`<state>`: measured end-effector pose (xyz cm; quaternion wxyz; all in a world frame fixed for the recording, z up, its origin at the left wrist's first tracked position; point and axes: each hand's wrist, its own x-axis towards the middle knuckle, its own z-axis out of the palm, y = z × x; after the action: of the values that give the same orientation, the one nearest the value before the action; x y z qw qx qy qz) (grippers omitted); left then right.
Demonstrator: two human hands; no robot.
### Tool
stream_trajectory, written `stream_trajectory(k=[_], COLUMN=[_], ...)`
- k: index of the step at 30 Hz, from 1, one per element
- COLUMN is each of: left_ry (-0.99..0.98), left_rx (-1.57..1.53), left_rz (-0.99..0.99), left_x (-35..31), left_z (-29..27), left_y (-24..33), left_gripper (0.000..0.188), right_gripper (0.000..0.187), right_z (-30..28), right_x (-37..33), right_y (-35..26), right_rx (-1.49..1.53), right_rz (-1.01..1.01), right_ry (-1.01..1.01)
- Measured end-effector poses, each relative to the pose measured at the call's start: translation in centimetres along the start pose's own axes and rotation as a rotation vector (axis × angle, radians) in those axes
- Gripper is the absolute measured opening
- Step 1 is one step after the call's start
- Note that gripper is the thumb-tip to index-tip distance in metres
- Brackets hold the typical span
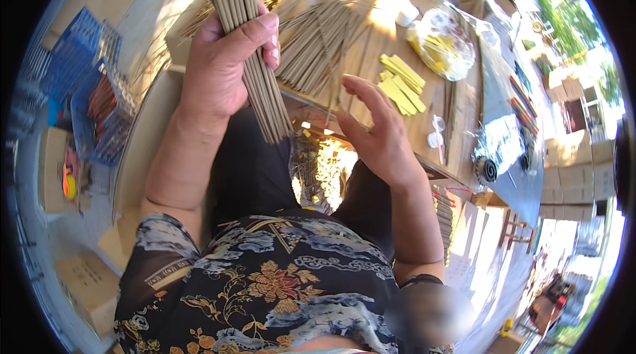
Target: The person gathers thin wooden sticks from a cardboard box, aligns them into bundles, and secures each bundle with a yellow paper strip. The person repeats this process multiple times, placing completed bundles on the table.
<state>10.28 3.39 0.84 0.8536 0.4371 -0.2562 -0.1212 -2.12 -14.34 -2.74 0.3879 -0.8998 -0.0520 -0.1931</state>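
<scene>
Brown sticks (263,92): gripped by fingers of the left hand (218,69)
Right hand (383,135): held near yellow strips (401,86), fingers open
Strips: laid on the wooden tabletop (415,130)

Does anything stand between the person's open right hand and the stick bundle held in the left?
Nothing visible does. Open space separates the right hand from the lower part of the stick bundle; the loose sticks lie on the wooden table beyond, apparently outside that gap.
</scene>
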Motion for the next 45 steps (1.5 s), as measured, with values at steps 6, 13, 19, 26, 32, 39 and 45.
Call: stream_trajectory(k=[6, 13, 19, 26, 32, 39, 45], left_ry=[0.004, 0.065, 0.059, 0.046, -0.029, -0.071, -0.246], left_rx=[-0.156, -0.064, -0.003, -0.073, 0.039, 0.187, 0.252], left_rz=[-0.118, -0.185, -0.205, -0.266, -0.11, 0.133, 0.032], left_x=[1.3, 2.4, 4.1, 5.2, 6.2, 6.8, 6.5], left_z=[2.4, 3.1, 3.2, 5.5, 6.9, 10.1, 11.1], left_y=[-4.0, -6.7, -8.7, -11.4, -11.8, -13.5, -13.7], left_gripper=[0.006, 0.007, 0.009, 0.009, 0.01, 0.006, 0.012], right_gripper=[0.03, 0.023, 0.026, 0.02, 0.029, 0.061, 0.035], right_z=[1.3, 6.3, 4.7, 0.5, -2.0, -3.3, -0.6], right_x=[-0.1, 7.5, 7.2, 2.4, 2.4, 2.9, 4.1], right_y=[16.4, 18.5, 19.0, 21.4, 22.6, 9.8, 10.8], right_rx=[0.103, 0.155, -0.136, -0.387, -0.138, 0.358, 0.654], right_rz=[0.51, 0.533, 0.624, 0.474, 0.521, 0.092, 0.164], right_ry=[0.143, 0.032, 0.064, 0.077, 0.292, 0.155, 0.309])
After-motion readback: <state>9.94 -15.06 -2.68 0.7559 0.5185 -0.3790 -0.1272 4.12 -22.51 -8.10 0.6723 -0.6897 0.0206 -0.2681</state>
